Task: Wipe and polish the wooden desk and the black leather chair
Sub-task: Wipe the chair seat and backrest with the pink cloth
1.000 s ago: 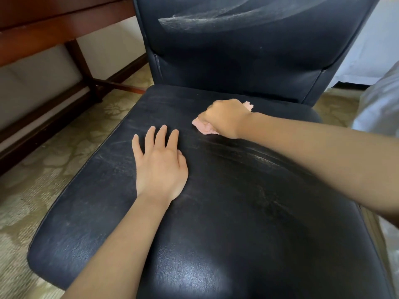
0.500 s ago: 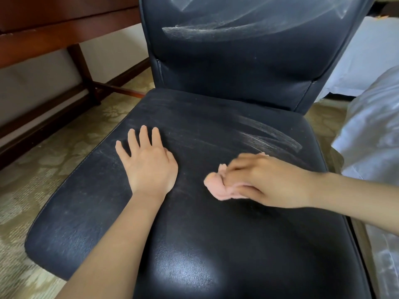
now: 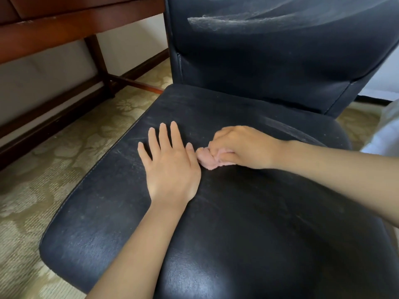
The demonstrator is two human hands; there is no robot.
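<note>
Across most of the view spreads the black leather chair [image 3: 248, 234]. Its seat fills the middle and lower half, and its backrest [image 3: 269, 61] rises at 12 o'clock with pale streaks smeared over the upper part. At 10 o'clock stands the wooden desk [image 3: 64, 29], with one leg and a crossbar showing beneath it. A patterned beige carpet [image 3: 43, 169] runs from 9 down to 7 o'clock. A strip of white fabric [image 3: 386, 130] shows at 3 o'clock.

The left hand [image 3: 170, 167] lies flat on the seat near its centre, fingers straight and spread, holding nothing. At its 3 o'clock the right hand [image 3: 244, 145] is curled round a bunched pink cloth [image 3: 207, 160] and holds it down on the leather. The cloth pokes out from under those fingers toward 9 o'clock, right up against the left thumb; whether they touch I cannot tell.
</note>
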